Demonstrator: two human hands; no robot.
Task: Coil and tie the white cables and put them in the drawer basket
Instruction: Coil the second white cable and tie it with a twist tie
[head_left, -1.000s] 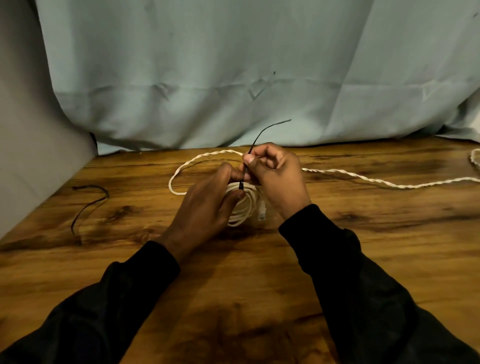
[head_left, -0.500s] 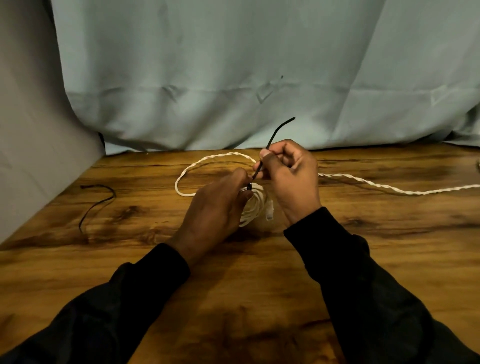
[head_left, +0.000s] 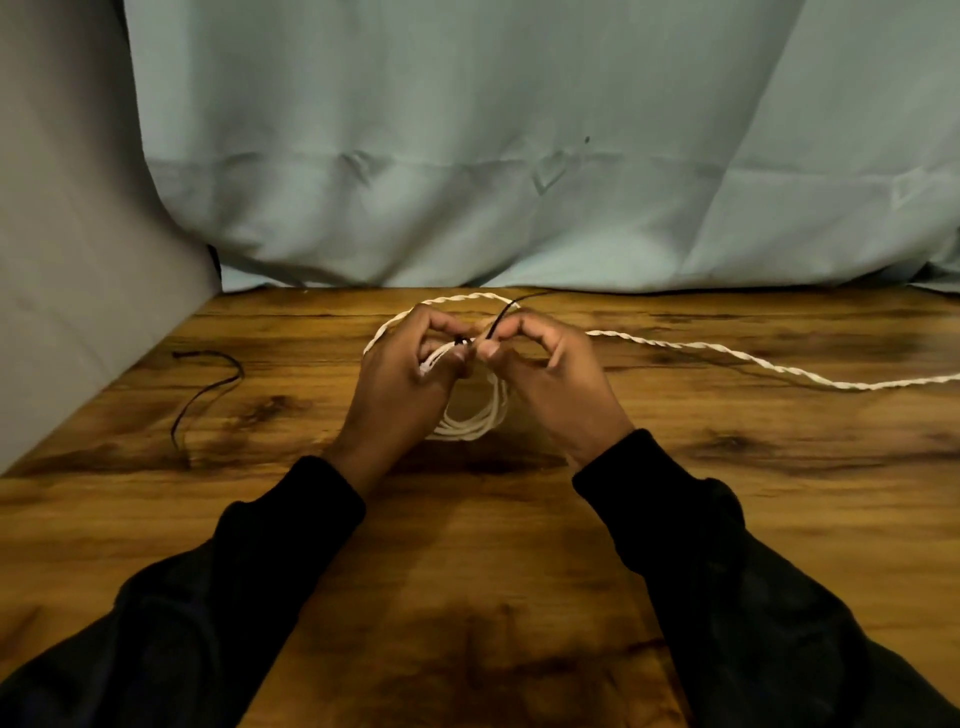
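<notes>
White cable coil (head_left: 475, 415) sits mid-surface (head_left: 519, 597), light and floppy. My left hand (head_left: 405, 379) pinches its gathered strands, where I judge the best hold lies; my right hand (head_left: 545, 374) grips the black tie (head_left: 501, 322) toward 12 o'clock.

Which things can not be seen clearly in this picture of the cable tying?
- Head view: the left hand covers part of the coiled white cable.
- The thin black tie has a head too small to tell if it is locked.
- The twisted white cable is cut off by the right edge.
- The right hand hides its grip on the tie.
- The drawer basket is not in view.
</notes>
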